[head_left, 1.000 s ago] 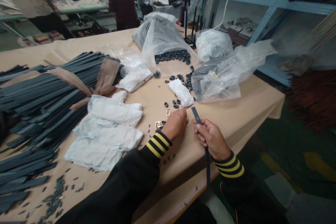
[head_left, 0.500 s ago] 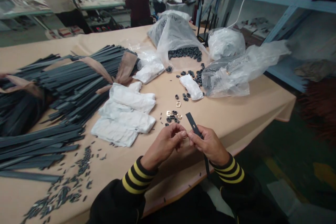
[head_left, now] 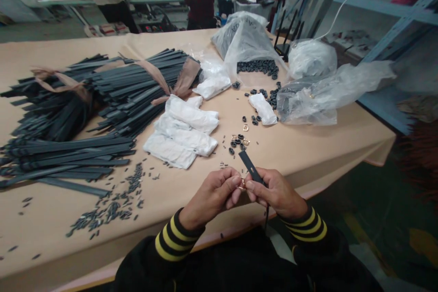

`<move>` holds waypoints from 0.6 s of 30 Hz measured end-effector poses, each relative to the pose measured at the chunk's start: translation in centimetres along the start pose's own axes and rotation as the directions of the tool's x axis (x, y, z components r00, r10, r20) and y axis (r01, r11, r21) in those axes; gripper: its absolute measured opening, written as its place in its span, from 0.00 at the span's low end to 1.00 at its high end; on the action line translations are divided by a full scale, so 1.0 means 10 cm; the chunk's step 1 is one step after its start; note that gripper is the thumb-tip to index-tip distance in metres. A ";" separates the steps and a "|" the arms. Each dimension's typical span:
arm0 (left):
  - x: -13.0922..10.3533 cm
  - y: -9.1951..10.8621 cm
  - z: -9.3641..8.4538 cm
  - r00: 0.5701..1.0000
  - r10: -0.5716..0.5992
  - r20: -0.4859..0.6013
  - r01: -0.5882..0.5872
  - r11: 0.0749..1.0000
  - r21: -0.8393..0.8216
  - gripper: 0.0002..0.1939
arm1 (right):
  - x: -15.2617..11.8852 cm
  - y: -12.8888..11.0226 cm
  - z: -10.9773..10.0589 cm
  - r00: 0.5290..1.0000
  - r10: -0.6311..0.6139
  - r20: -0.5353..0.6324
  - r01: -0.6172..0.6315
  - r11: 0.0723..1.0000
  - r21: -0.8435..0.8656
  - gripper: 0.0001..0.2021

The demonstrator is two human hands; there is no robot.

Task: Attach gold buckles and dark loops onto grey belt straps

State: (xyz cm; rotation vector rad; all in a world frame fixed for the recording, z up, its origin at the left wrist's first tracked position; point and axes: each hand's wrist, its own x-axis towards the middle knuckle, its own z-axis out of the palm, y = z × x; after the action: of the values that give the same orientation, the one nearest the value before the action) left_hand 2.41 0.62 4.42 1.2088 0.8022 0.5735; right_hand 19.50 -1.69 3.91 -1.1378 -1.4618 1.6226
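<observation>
Pinching a buckle (head_left: 242,186) in the left hand (head_left: 215,191) and gripping, in the right hand (head_left: 282,194) over the near bench (head_left: 318,146), a strap (head_left: 255,175) probably light and pliable, best held behind its slot (head_left: 252,169).

Both hands work close together here, fingertips almost meeting over the near edge of the surface (head_left: 294,150)! The left hand (head_left: 210,196) pinches a small gold-coloured metal piece (head_left: 242,185), partly hidden by fingers. The right hand (head_left: 280,194) grips a slotted dark strap (head_left: 247,162), its end angled up and away. Just beyond, gold-coloured buckles (head_left: 245,128) lie among black oval loops (head_left: 241,137); white packets (head_left: 186,133) and tied strap bundles (head_left: 137,84) sit off to the left.
</observation>
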 end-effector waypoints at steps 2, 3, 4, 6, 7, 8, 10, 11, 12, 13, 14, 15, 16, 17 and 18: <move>-0.02 -0.04 0.00 0.999 -0.028 -0.037 0.025 0.997 -0.075 0.13 | 0.01 0.01 0.01 1.000 -0.008 -0.006 0.008 0.999 -0.035 0.10; -0.03 -0.06 -0.01 0.997 -0.044 -0.068 0.037 0.994 -0.098 0.12 | 0.02 0.01 0.02 0.999 -0.023 -0.036 0.019 0.994 -0.104 0.10; -0.04 -0.07 -0.01 0.993 -0.058 -0.098 0.047 0.993 -0.112 0.13 | 0.03 0.00 0.03 0.996 -0.048 -0.073 0.033 0.980 -0.196 0.09; -0.04 -0.07 -0.01 0.987 -0.071 -0.145 0.054 0.992 -0.117 0.15 | 0.03 -0.01 0.05 0.985 -0.109 -0.134 0.050 0.922 -0.383 0.09; -0.04 -0.07 -0.02 0.985 -0.070 -0.157 0.052 0.992 -0.114 0.16 | 0.04 -0.02 0.07 0.979 -0.140 -0.150 0.056 0.883 -0.466 0.08; -0.04 -0.07 -0.02 0.985 -0.068 -0.161 0.051 0.992 -0.113 0.16 | 0.04 -0.03 0.10 0.972 -0.171 -0.163 0.056 0.837 -0.545 0.08; -0.03 -0.08 -0.02 0.983 -0.085 -0.162 0.063 0.989 -0.136 0.15 | 0.04 -0.02 0.16 0.951 -0.242 -0.190 0.046 0.722 -0.690 0.08; -0.04 -0.09 -0.02 0.981 -0.106 -0.166 0.078 0.983 -0.165 0.15 | 0.04 -0.01 0.19 0.936 -0.287 -0.202 0.041 0.659 -0.751 0.08; -0.04 -0.11 -0.02 0.978 -0.131 -0.162 0.097 0.974 -0.204 0.15 | 0.04 0.01 0.22 0.920 -0.334 -0.207 0.038 0.599 -0.800 0.08; -0.04 -0.13 -0.02 0.976 -0.160 -0.145 0.120 0.960 -0.251 0.16 | 0.04 0.03 0.25 0.905 -0.373 -0.205 0.038 0.550 -0.834 0.09; -0.05 -0.15 -0.01 0.976 -0.184 -0.116 0.142 0.943 -0.302 0.17 | 0.05 0.06 0.28 0.894 -0.403 -0.193 0.046 0.513 -0.857 0.09; -0.06 -0.18 0.00 0.976 -0.202 -0.081 0.162 0.921 -0.353 0.17 | 0.06 0.08 0.30 0.888 -0.425 -0.174 0.061 0.485 -0.872 0.10; -0.06 -0.21 0.01 0.976 -0.212 -0.043 0.178 0.898 -0.402 0.18 | 0.06 0.10 0.32 0.884 -0.441 -0.153 0.079 0.465 -0.882 0.10; -0.07 -0.23 0.02 0.977 -0.215 -0.012 0.188 0.876 -0.444 0.17 | 0.07 0.11 0.34 0.883 -0.452 -0.129 0.101 0.452 -0.886 0.10; -0.07 -0.26 0.03 0.977 -0.215 0.008 0.192 0.855 -0.483 0.16 | 0.08 0.12 0.35 0.882 -0.460 -0.106 0.124 0.443 -0.888 0.10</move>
State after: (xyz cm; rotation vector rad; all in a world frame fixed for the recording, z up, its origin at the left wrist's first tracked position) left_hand 2.12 -0.77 2.17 0.6430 0.7573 0.5837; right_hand 16.12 -2.57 2.58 -1.4464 -2.1503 0.2888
